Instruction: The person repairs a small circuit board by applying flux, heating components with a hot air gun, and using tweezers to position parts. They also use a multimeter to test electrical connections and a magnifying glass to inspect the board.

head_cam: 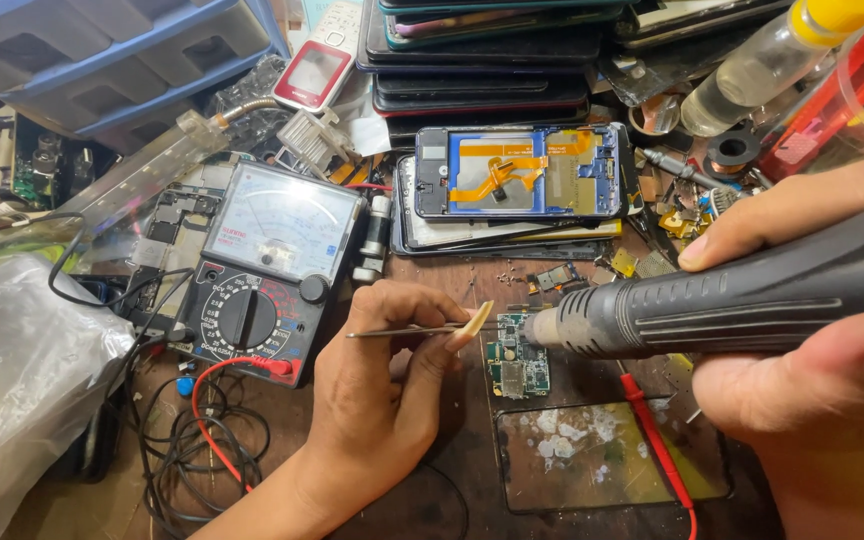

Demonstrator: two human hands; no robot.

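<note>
We are holding a pair of thin tweezers (407, 329) in our left hand (382, 400), fingers closed around them, with the tips pointing toward a small green circuit board (515, 366) that is lying on the worn wooden bench (452, 470). Our right hand (812, 330) is wrapping around the dark grey handle of a hot-air tool (712, 305), fully gripping it, and its pale nozzle is sitting just at the top edge of the board.

The board is resting near the middle of the bench, just above a scratched glass plate (612, 455) spotted with white residue. A red probe lead (657, 445) is lying across that plate. To the left an analogue meter (267, 265) is lying face up among tangled cables, and behind the board an opened phone (522, 172) is showing its orange ribbon.

Judging from this, we are in the middle of the work: the phone is already opened and the board is out, the nozzle is on the board, and the tweezers are not yet gripping any part that we can make out. The board is still outside the phone.
</note>
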